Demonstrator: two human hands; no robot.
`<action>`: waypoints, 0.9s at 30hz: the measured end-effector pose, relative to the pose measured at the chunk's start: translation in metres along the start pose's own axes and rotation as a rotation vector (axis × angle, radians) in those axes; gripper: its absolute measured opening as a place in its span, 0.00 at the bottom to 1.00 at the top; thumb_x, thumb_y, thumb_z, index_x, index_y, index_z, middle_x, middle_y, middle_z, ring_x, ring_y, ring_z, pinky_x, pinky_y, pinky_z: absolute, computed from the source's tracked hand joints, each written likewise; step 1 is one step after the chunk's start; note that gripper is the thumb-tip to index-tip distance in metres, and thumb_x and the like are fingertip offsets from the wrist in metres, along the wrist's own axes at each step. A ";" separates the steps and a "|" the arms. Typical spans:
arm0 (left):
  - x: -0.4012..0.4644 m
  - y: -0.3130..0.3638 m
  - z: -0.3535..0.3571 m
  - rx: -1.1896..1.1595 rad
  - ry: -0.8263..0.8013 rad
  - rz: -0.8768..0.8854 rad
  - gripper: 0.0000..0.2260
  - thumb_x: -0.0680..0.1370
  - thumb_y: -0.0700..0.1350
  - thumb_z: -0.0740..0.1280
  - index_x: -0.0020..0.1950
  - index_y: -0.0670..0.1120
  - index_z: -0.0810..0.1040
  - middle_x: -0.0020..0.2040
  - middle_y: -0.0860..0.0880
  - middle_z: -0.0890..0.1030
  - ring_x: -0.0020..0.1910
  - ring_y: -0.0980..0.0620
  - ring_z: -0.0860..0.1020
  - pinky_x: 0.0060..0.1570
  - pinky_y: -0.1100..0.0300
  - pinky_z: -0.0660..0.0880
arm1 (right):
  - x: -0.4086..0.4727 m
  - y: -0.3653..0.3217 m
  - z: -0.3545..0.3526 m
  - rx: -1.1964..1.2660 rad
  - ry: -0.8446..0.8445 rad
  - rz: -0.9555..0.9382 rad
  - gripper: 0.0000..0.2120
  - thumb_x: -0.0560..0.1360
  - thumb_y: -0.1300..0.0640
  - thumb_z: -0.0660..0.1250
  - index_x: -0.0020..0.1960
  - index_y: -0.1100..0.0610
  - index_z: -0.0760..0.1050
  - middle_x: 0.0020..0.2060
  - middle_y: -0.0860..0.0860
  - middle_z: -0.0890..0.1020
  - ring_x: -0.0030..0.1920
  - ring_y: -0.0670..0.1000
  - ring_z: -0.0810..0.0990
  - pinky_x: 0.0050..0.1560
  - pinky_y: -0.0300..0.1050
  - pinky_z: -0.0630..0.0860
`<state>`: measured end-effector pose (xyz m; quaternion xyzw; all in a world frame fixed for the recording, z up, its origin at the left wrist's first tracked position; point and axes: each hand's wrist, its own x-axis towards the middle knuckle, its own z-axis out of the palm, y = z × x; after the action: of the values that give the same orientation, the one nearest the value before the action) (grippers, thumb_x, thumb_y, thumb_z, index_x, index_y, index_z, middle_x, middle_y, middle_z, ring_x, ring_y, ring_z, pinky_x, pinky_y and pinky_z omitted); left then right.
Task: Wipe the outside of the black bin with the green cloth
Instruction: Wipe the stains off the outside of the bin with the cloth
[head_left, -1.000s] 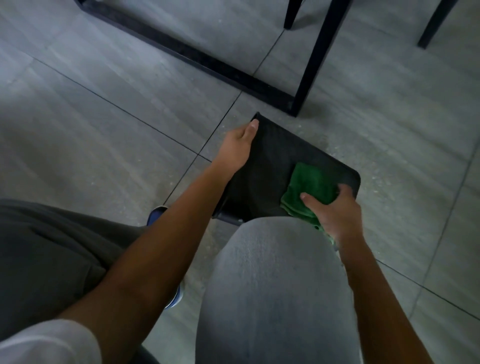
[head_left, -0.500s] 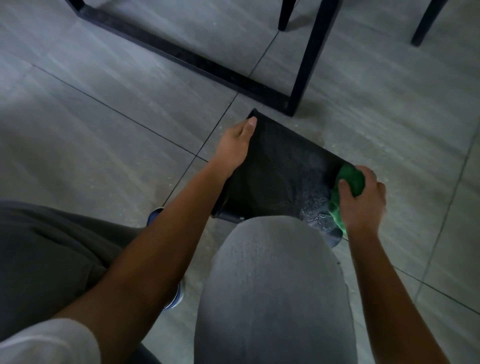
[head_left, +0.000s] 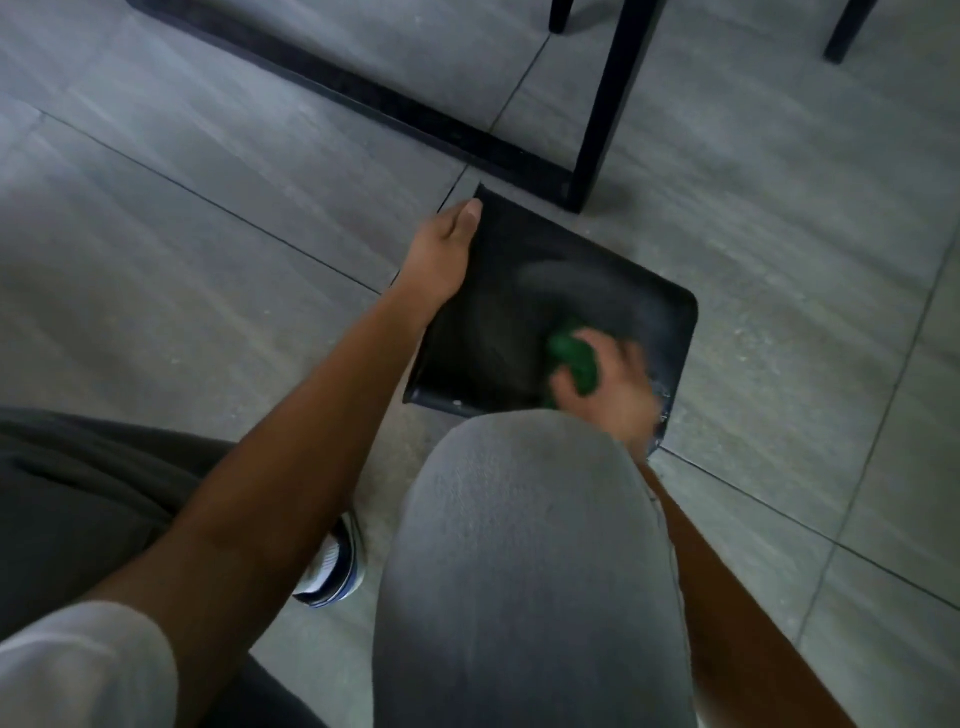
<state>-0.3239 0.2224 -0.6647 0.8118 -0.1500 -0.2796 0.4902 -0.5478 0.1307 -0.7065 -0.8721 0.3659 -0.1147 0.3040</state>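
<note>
The black bin (head_left: 498, 312) lies on its side on the grey tiled floor, one broad flat face turned up. My left hand (head_left: 441, 254) grips its left edge, thumb along the top corner. My right hand (head_left: 608, 384) is blurred and presses the bunched green cloth (head_left: 571, 358) against the upper face near the bin's right side. A pale damp streak shows on the face above the cloth. My raised knee in grey trousers (head_left: 524, 545) hides the bin's near edge.
A black metal table frame (head_left: 597, 104) stands on the floor just beyond the bin, its leg close to the bin's far corner. Another dark leg (head_left: 847, 31) stands at top right. My shoe (head_left: 332, 566) rests on the floor below the bin.
My right hand with the cloth swept from the bin's middle out to its right edge, then came back left onto the upper face. My left hand kept its hold on the left edge.
</note>
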 end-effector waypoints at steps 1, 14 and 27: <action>-0.001 -0.002 -0.001 0.003 -0.008 0.007 0.20 0.87 0.51 0.52 0.68 0.42 0.77 0.54 0.51 0.82 0.51 0.57 0.82 0.55 0.69 0.78 | 0.001 0.026 -0.013 -0.009 0.027 0.120 0.21 0.75 0.51 0.72 0.68 0.47 0.75 0.62 0.56 0.77 0.55 0.59 0.81 0.51 0.44 0.72; 0.005 0.003 0.013 0.023 -0.026 0.086 0.16 0.87 0.48 0.55 0.62 0.41 0.79 0.50 0.50 0.83 0.45 0.62 0.81 0.46 0.74 0.74 | 0.018 0.003 0.000 -0.062 -0.043 -0.257 0.22 0.74 0.45 0.66 0.67 0.46 0.75 0.61 0.57 0.78 0.49 0.58 0.81 0.44 0.46 0.77; 0.008 0.005 0.021 -0.018 0.014 0.075 0.13 0.86 0.45 0.58 0.51 0.40 0.79 0.42 0.48 0.82 0.38 0.62 0.80 0.42 0.61 0.76 | 0.035 -0.064 0.022 0.012 -0.027 -0.341 0.22 0.74 0.46 0.68 0.68 0.48 0.75 0.60 0.55 0.77 0.50 0.53 0.80 0.43 0.44 0.76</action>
<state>-0.3299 0.2009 -0.6704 0.8031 -0.1745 -0.2564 0.5087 -0.4775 0.1512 -0.6851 -0.9211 0.2079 -0.1549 0.2904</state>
